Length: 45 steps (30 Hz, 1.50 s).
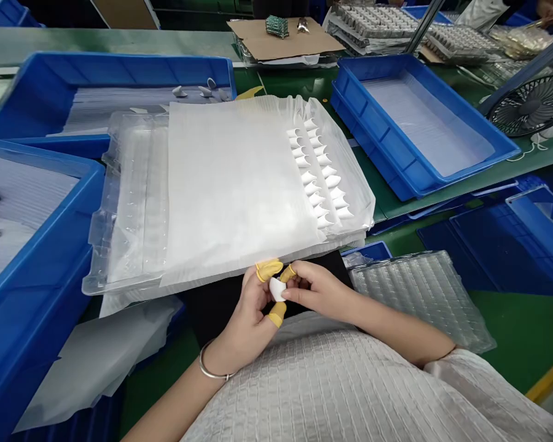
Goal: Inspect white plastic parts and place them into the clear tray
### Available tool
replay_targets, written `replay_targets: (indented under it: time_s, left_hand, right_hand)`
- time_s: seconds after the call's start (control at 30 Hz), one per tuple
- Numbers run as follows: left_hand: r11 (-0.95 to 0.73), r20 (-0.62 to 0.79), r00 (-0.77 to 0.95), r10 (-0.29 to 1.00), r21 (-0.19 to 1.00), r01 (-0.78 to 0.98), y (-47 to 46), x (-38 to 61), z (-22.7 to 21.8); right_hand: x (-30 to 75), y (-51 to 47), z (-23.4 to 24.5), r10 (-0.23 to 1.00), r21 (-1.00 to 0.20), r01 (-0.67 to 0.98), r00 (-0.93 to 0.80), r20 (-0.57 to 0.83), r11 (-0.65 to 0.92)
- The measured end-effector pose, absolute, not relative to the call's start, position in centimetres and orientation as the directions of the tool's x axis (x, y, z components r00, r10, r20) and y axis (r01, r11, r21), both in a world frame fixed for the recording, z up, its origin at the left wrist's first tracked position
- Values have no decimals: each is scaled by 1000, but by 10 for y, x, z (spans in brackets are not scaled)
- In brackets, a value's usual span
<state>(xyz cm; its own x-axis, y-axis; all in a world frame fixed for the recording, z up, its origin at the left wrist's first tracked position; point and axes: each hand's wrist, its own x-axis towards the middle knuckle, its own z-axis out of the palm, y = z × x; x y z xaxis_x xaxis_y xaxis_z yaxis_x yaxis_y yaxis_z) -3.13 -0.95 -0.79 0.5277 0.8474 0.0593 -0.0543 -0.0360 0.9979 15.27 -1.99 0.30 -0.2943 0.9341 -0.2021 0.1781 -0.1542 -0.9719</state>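
A small white curved plastic part [277, 289] is held between both hands, just in front of the tray's near edge. My left hand [254, 302] grips it from the left, with yellow finger cots on its thumb and fingers. From the right, my right hand [309, 286] pinches the same part; a yellow cot covers one fingertip. Beyond the hands lies a clear plastic tray [102, 261]. A white sheet [239, 178] covers its middle. Two rows of similar white parts [312, 184] stand in the right side of the tray.
Blue bins flank the tray: a left bin [80, 205] with white parts, a back bin [133, 64] with a few parts on sheets, and a right bin [387, 144] lined with white sheet. A black fan [529, 105] stands far right. Clear empty trays [424, 294] lie low at right.
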Motion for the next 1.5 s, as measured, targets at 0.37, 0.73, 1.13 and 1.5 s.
replay_targets:
  time_s: [0.37,0.73,1.13,1.5]
  left_hand:
    - [-27,-80,472,878,976,216,-7,-31,-15]
    - [-244,-88,580,810,849,469,-4,-30,-2]
    - [-249,-93,623,777,863,439,-3,-31,2]
    - [45,-193,496,847,955,293,-2,-30,0]
  right_hand:
    - [161,-21,-6,947,-941,-184,-206,-245,-284]
    - [153,-23,1,961,-946,245,-127,-247,-211]
    - [173,-17,-3,912,-964,44,-316,-262,-262]
    - [180,-18,2,944,-996,58,-320,-77,-61]
